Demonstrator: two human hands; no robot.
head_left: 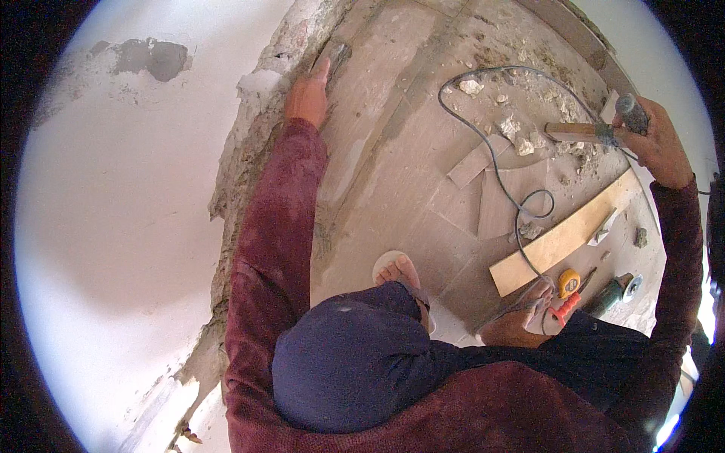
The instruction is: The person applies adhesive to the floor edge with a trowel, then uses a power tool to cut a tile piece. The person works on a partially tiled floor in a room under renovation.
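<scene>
My left hand (308, 94) reaches far forward to the foot of the wall and is shut on a flat grey metal chisel (333, 54), whose tip lies against the broken plaster edge (257, 83). My right hand (658, 143) is raised at the right and grips a hammer (631, 112) with a grey metal head and a wooden handle (575, 130) that points left. Both sleeves are dark red. I crouch over a dusty stone floor (393, 151), and both my feet (399, 272) show in sandals below.
A grey cable (495, 162) loops across the floor past rubble (513, 128) and cut tile pieces (472, 166). A wooden plank (563, 240), a yellow tape measure (569, 281), a red-handled tool (565, 308) and an angle grinder (615, 291) lie at right. White wall (113, 226) at left.
</scene>
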